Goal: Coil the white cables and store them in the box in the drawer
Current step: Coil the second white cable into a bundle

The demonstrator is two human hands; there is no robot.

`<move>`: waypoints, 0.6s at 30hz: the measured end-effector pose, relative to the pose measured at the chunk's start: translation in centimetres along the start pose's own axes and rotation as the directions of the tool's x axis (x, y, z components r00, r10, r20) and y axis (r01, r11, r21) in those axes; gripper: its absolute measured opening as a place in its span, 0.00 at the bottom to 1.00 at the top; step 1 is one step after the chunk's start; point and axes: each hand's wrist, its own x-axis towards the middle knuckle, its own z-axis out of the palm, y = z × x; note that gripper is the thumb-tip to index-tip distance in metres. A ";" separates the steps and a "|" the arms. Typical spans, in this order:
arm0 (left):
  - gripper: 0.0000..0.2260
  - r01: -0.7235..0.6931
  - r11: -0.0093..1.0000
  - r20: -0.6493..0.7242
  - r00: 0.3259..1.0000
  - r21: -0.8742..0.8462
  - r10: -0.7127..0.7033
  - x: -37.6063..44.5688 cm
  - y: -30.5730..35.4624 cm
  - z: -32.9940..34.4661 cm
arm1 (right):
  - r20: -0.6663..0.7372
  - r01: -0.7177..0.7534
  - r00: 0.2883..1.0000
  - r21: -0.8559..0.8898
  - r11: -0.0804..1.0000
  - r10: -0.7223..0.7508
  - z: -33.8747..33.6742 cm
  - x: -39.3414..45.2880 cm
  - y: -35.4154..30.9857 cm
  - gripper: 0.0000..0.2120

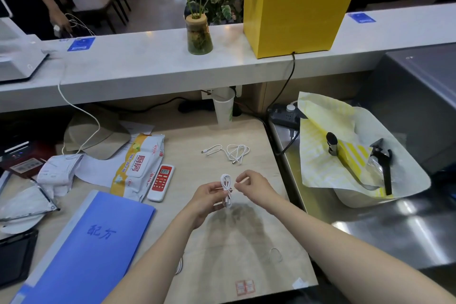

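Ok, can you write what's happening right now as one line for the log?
left hand: holds coiled white cable | right hand: pinches thin band | second white cable: loose on desk | box: not visible

one white cable (226, 190) is gathered into a narrow upright bundle of loops, held above the near middle of the counter (246, 242) between the left hand (209, 198) and the right hand (254, 186), with a thin tan band crossing its middle. a second white cable (232, 152) lies loose and uncoiled on the counter farther away, its loops to the right and one plug end trailing left.
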 end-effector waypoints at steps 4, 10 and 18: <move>0.09 0.042 0.998 0.012 0.999 -0.047 -0.041 -0.1 0.2 -0.3 | 0.038 0.359 0.923 -0.450 0.818 -0.384 -0.1 -0.1 0.9 0.07; 0.09 0.074 0.997 0.057 0.996 -0.016 -0.073 -0.2 0.2 -0.9 | 0.089 0.450 0.838 -0.672 0.588 -0.539 0.3 0.4 1.5 0.09; 0.07 0.068 0.998 0.098 0.993 0.012 -0.069 -0.3 0.0 -1.5 | 0.152 0.489 0.807 -0.713 0.503 -0.570 0.6 0.5 0.8 0.11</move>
